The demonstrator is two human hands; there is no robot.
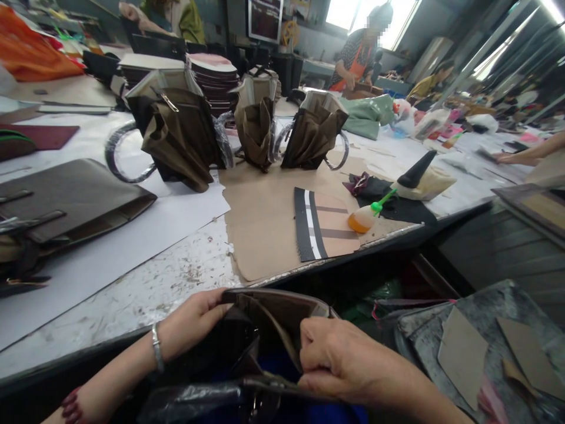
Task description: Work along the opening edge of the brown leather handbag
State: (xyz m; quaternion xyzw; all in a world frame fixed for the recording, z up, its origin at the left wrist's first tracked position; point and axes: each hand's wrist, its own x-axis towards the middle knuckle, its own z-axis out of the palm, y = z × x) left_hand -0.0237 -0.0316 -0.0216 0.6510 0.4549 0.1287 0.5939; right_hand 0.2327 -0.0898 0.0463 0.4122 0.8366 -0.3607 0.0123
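Note:
A dark brown handbag (pixel 280 296) with its mouth open lies close to my body, below the table edge. On the left, my left hand (pixel 200 318) grips its upper rim, thumb inside and fingers behind. The fingers of my right hand (pixel 333 356) are curled closed at the right end of the opening, against the bag's edge and lining; the fingertips are partly hidden. Metal hardware and clear plastic wrap (pixel 194 396) show on the near side of the bag. Its bottom is out of sight.
Several unfinished handbags (pixel 180 129) stand at the back of the table, beside stacked panels (pixel 214 79). A squeeze bottle (pixel 364 218) of amber liquid rests on a striped panel (pixel 333 227). Another bag (pixel 75 200) lies left. A stool with scraps (pixel 463 353) is right. Other people work beyond.

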